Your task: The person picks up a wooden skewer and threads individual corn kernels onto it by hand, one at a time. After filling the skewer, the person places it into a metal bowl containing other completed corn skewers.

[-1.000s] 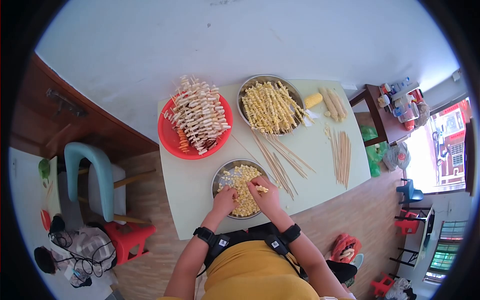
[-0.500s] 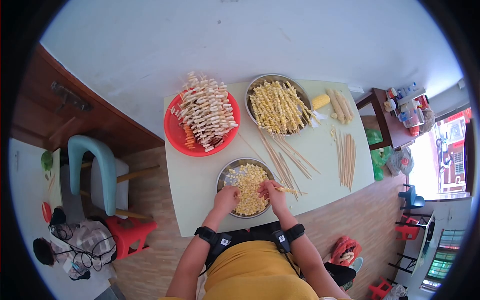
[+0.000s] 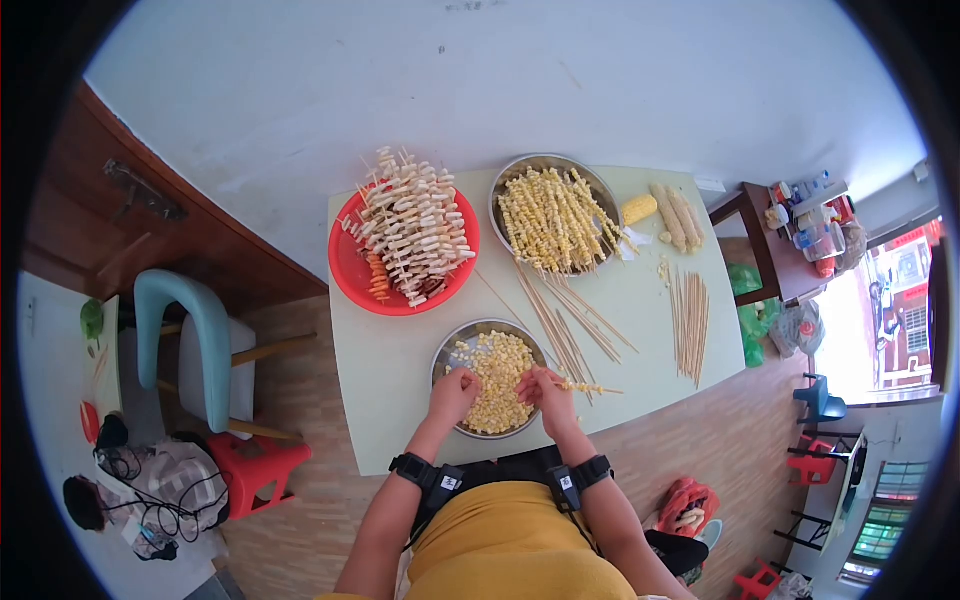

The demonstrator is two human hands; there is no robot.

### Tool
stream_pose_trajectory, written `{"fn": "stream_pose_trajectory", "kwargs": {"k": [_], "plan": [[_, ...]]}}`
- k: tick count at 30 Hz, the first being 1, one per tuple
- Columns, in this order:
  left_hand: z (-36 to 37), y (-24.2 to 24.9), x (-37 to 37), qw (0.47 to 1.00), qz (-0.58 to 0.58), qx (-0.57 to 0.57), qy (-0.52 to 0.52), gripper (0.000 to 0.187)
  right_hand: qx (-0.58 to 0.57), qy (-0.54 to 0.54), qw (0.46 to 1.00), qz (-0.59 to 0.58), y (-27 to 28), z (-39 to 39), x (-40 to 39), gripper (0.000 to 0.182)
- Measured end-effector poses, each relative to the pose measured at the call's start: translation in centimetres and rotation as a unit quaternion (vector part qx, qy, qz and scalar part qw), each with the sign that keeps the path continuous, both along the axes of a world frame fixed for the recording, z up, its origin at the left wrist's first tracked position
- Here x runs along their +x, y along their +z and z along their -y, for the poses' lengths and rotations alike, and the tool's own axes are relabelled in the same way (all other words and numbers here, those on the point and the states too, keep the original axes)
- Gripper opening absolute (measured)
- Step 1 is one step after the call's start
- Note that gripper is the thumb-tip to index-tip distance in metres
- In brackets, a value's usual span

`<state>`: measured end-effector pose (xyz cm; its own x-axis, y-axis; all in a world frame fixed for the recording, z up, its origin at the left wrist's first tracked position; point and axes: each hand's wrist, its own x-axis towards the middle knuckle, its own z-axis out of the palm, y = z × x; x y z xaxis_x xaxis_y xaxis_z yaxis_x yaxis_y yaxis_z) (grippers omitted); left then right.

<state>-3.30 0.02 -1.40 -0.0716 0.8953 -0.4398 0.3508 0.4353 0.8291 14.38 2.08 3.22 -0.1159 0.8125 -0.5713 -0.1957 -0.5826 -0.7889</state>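
A metal bowl (image 3: 441,350) of loose corn kernels (image 3: 497,400) stands near the table's front edge. My left hand (image 3: 455,394) is over the bowl's left side with its fingers closed; what they hold, if anything, is too small to make out. At the bowl's right side, my right hand (image 3: 547,391) is closed on a thin skewer (image 3: 597,388) that points right, with several kernels threaded on it. Bare wooden skewers (image 3: 556,325) lie in a loose bunch behind and to the right of the bowl.
Behind are a red basin (image 3: 345,262) of white-piece skewers and a metal bowl (image 3: 494,212) of corn skewers. A corn cob (image 3: 639,208), stripped cobs (image 3: 676,217) and more bare skewers (image 3: 690,328) lie right. A blue chair (image 3: 215,350) stands left of the table (image 3: 385,400).
My left hand has risen slightly and its fingers point more towards the right hand. The skewer in my right hand reaches a little further right.
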Motion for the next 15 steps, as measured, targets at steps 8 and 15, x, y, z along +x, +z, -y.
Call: {"fn": "stream_pose_trajectory", "kwargs": {"k": [8,15], "plan": [[1.4,-1.5,-0.4,0.958,0.252,-0.042,0.134,0.013,0.023,0.051,0.998,-0.018,1.4,1.1,-0.4,0.031],[1.7,-1.1,-0.7,0.95,0.264,-0.051,0.155,0.02,0.11,0.116,0.986,0.055,1.8,1.8,-1.3,0.027]]}}
